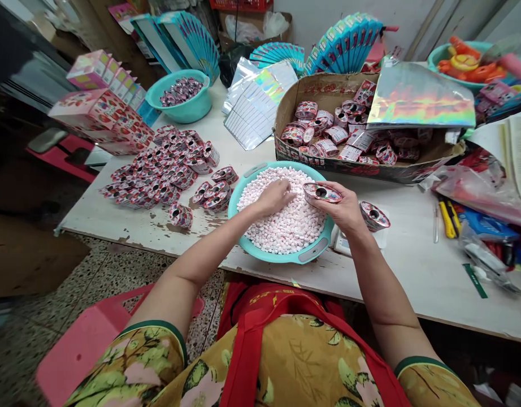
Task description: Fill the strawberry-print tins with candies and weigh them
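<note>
A turquoise basin (305,257) full of small pinkish-white candies (281,234) stands in front of me at the table edge. My left hand (275,198) is down on the candies with its fingers curled into them; the fingertips are partly buried. Over the basin's right side, my right hand (343,206) grips a small printed oval container (322,192), its dark round opening facing up. A similar container (374,216) stands just right of that wrist, on a white scale (342,244) mostly hidden by my arm.
Many like containers (159,169) crowd the table to the left. More lie in a cardboard box (328,161) behind the basin. A smaller turquoise bowl (188,110) holds dark pink pieces. A yellow cutter (449,217) and plastic bags lie at right; a pink stool (86,345) stands below left.
</note>
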Demonstrator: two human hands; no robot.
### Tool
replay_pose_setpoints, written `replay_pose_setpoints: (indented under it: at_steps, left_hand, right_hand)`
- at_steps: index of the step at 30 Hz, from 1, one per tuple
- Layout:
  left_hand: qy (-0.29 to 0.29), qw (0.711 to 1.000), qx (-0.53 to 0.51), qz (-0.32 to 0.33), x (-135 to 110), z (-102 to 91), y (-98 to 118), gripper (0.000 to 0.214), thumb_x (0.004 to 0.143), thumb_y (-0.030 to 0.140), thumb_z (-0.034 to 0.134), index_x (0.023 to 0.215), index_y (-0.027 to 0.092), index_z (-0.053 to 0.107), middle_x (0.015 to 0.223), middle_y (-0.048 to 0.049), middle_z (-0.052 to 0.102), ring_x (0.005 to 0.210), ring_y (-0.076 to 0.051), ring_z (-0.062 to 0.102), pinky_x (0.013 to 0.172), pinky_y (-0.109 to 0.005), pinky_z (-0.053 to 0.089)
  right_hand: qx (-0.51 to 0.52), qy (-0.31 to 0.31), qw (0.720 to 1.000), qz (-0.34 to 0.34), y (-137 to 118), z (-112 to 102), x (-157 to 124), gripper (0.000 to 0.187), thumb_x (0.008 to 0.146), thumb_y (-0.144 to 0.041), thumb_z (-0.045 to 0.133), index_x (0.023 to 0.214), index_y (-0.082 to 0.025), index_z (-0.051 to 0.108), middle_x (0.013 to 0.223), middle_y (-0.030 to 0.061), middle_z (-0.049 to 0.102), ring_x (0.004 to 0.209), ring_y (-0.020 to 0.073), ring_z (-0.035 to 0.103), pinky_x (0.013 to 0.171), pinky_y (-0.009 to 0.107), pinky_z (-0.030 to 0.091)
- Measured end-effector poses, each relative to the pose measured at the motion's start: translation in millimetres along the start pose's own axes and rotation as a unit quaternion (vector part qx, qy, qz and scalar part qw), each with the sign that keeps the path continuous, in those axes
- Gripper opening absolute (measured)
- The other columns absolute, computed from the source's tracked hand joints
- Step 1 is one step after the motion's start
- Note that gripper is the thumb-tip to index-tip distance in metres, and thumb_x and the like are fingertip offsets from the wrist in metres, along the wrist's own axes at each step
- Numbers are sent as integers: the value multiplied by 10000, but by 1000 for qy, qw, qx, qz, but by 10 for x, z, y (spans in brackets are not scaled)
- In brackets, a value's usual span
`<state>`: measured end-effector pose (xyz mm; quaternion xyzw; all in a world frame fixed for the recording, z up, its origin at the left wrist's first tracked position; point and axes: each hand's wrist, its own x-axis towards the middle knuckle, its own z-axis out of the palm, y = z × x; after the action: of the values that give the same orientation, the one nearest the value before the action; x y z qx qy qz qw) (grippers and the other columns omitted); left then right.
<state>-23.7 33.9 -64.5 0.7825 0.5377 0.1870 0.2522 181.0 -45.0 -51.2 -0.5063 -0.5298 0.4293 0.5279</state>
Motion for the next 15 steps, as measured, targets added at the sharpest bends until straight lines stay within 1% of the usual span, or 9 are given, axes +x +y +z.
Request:
replay_pose_setpoints:
  at_steps: [2, 4, 6, 7, 8, 10, 12, 13, 15]
  left_hand:
    - [-34, 997, 64, 11, -108, 151, -2, 218, 946, 401, 554, 896, 191, 578, 953, -96, 674, 884, -233, 617, 735, -315, 454]
    - [-16, 999, 41, -16, -155, 204, 8, 227, 956, 396, 539, 832, 206, 538, 816, -60, 629, 790, -211, 600, 678, -294, 425]
    - [33, 993, -94, -65, -149, 142, 16, 271, 956, 356, 531, 738, 208, 470, 666, -8, 527, 634, -153, 532, 584, -252, 373]
    - [57, 974, -201, -93, -139, 76, 30, 301, 959, 350, 519, 708, 207, 435, 615, 16, 471, 555, -123, 475, 532, -233, 337]
    - [73, 937, -319, -118, -133, -5, 61, 327, 959, 364, 514, 692, 206, 411, 577, 37, 423, 487, -97, 410, 483, -217, 297]
    - [84, 831, -531, -141, -144, -176, 189, 366, 939, 432, 553, 691, 203, 410, 536, 68, 374, 403, -59, 316, 413, -196, 239]
    - [97, 736, -656, -135, -178, -299, 394, 379, 901, 483, 618, 714, 194, 459, 538, 74, 411, 382, -37, 332, 384, -182, 247]
    - [112, 709, -685, -124, -196, -328, 507, 378, 893, 495, 639, 729, 189, 488, 554, 68, 448, 392, -32, 373, 385, -176, 270]
    - [146, 696, -696, -96, -220, -317, 703, 374, 892, 508, 662, 756, 186, 528, 584, 62, 495, 425, -30, 444, 401, -167, 315]
  right_hand:
    - [-19, 0, 1000, 11, -5, -43, -24, 531, 597, -331, 862, 1093, -180, 746, 1017, 51, 759, 937, 228, 697, 915, 387, 548]
    - [-27, 4, 999, 19, -24, -53, -42, 538, 594, -327, 858, 1096, -172, 743, 1005, 54, 760, 926, 231, 700, 903, 390, 553]
    - [-34, 7, 999, 22, -54, -38, -59, 535, 604, -325, 847, 1105, -171, 739, 999, 54, 760, 919, 233, 702, 898, 395, 555]
    - [-41, 7, 999, 17, -71, -21, -67, 526, 616, -323, 837, 1110, -173, 738, 1006, 55, 759, 927, 235, 702, 902, 398, 554]
    - [-52, 4, 999, 8, -90, 5, -75, 510, 631, -318, 825, 1113, -176, 737, 1022, 57, 757, 945, 238, 701, 910, 398, 552]
    - [-82, -8, 996, -17, -124, 87, -84, 471, 656, -302, 800, 1108, -183, 740, 1060, 62, 751, 988, 245, 696, 925, 393, 547]
    - [-108, -30, 993, -40, -146, 206, -80, 440, 672, -281, 774, 1101, -187, 742, 1084, 65, 745, 1015, 249, 690, 928, 383, 544]
    - [-118, -43, 991, -48, -151, 273, -75, 435, 677, -271, 761, 1104, -190, 742, 1089, 64, 744, 1018, 249, 689, 926, 379, 543]
    - [-132, -58, 988, -56, -150, 402, -64, 433, 683, -255, 737, 1111, -191, 742, 1089, 63, 742, 1011, 247, 689, 920, 373, 541]
